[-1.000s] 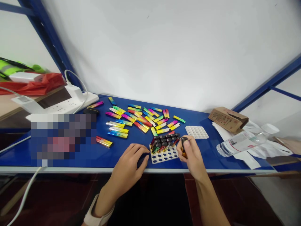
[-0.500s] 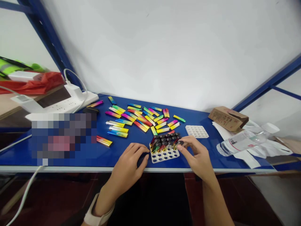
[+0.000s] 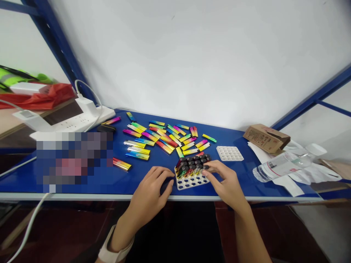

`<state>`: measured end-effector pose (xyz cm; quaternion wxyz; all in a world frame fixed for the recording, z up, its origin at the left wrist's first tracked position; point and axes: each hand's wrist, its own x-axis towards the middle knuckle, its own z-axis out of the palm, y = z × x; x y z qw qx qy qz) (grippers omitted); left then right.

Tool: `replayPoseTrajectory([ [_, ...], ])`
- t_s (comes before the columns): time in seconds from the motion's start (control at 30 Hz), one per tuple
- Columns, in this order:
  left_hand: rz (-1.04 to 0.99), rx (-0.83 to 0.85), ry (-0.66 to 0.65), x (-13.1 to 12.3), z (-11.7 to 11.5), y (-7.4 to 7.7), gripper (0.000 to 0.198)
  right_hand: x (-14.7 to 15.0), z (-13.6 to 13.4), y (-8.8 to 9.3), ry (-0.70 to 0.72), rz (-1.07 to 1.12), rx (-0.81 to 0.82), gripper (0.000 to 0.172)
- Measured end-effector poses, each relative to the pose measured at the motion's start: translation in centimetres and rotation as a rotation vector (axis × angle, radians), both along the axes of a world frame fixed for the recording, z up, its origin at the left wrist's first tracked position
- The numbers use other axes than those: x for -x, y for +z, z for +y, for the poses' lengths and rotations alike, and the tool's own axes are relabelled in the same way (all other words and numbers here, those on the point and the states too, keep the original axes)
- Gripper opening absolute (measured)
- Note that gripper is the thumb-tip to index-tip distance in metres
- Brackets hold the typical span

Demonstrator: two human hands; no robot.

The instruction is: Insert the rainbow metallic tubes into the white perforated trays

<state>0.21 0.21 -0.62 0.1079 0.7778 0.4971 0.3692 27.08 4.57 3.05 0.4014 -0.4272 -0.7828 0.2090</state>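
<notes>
Rack (image 3: 192,183): white, perforated, on the blue worktop (image 3: 248,187); open holes along its near rows.
Upright sticks (image 3: 191,161): a cluster in the rack's far rows, black ends up, each with a small round pale mark, too small to read.
Hands, two, well apart from each other. Right hand (image 3: 227,182): thumb and forefinger pinched on one black stick end (image 3: 205,167) at the rack's right edge. Left hand (image 3: 150,190): just beside the rack's left edge, fingers bent, thumb spread away from them; pale band (image 3: 115,247) at the wrist.
Loose sticks (image 3: 165,147): metallic, multicoloured, scattered beyond and to the left of the rack, some overlapping.
Tray (image 3: 229,153): white, beyond and right of the rack.
Box (image 3: 265,138): brown card, well right of the rack; dark printing, illegible from here.
Bottle (image 3: 282,165): clear, lying right of the rack; white label, barcode, red marks, wording unreadable.
Power strip (image 3: 71,125): white, far left of the rack.
</notes>
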Motion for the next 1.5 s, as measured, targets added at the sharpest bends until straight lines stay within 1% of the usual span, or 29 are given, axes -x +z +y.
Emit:
replayPoseTrajectory([
  [0.07, 0.006, -0.038, 0.051, -0.1, 0.0, -0.1, 0.015, 0.0, -0.1, 0.2, -0.040, -0.025, -0.015, 0.022],
  [0.13, 0.032, -0.118, 0.133, -0.3, 0.1, -0.2, 0.019, 0.0, -0.3, 0.4, -0.073, -0.028, -0.046, 0.025],
  [0.23, 0.122, -0.231, 0.266, -0.8, 0.4, -0.5, 0.030, 0.1, -0.4, 0.8, -0.096, -0.021, -0.115, 0.022],
  [0.33, 0.230, -0.264, 0.373, -1.2, 0.8, -0.9, 0.043, 0.1, -0.6, 1.1, -0.094, -0.018, -0.154, 0.018],
  [0.4, 0.266, -0.264, 0.405, -1.4, 0.9, -1.1, 0.044, 0.1, -0.7, 1.2, -0.078, -0.022, -0.160, 0.019],
  [0.47, 0.237, -0.270, 0.416, -1.4, 0.8, -1.0, 0.039, 0.1, -0.8, 1.4, -0.062, -0.025, -0.167, 0.019],
  [0.57, 0.093, -0.315, 0.422, -1.2, 0.4, -0.6, 0.027, 0.1, -1.0, 1.5, -0.056, -0.018, -0.183, 0.017],
  [0.67, -0.028, -0.360, 0.441, -1.0, 0.2, -0.2, 0.027, 0.2, -1.2, 1.6, -0.054, 0.002, -0.202, 0.016],
  [0.73, -0.014, -0.346, 0.473, -1.1, 0.3, -0.3, 0.031, 0.2, -1.3, 1.6, -0.048, 0.017, -0.211, 0.016],
  [0.87, 0.122, -0.286, 0.488, -1.4, 0.6, -0.7, 0.036, 0.4, -1.4, 1.8, -0.025, 0.031, -0.228, 0.015],
  [1.0, 0.040, -0.341, 0.457, -1.4, 0.3, -0.5, 0.027, 0.5, -1.6, 2.1, -0.013, 0.039, -0.237, 0.013],
  [1.07, 0.009, -0.356, 0.458, -1.3, 0.2, -0.3, 0.025, 0.6, -1.7, 2.2, -0.008, 0.036, -0.236, 0.013],
  [1.27, 0.106, -0.267, 0.492, -1.2, 0.6, -0.7, 0.030, 1.2, -2.1, 2.5, 0.020, 0.039, -0.224, 0.012],
  [1.37, 0.117, -0.240, 0.465, -1.0, 0.7, -0.9, 0.029, 1.5, -2.2, 2.5, 0.037, 0.039, -0.225, 0.012],
  [1.5, 0.125, -0.222, 0.385, -0.7, 0.7, -1.1, 0.029, 1.7, -2.3, 2.5, 0.066, 0.045, -0.214, 0.012],
])
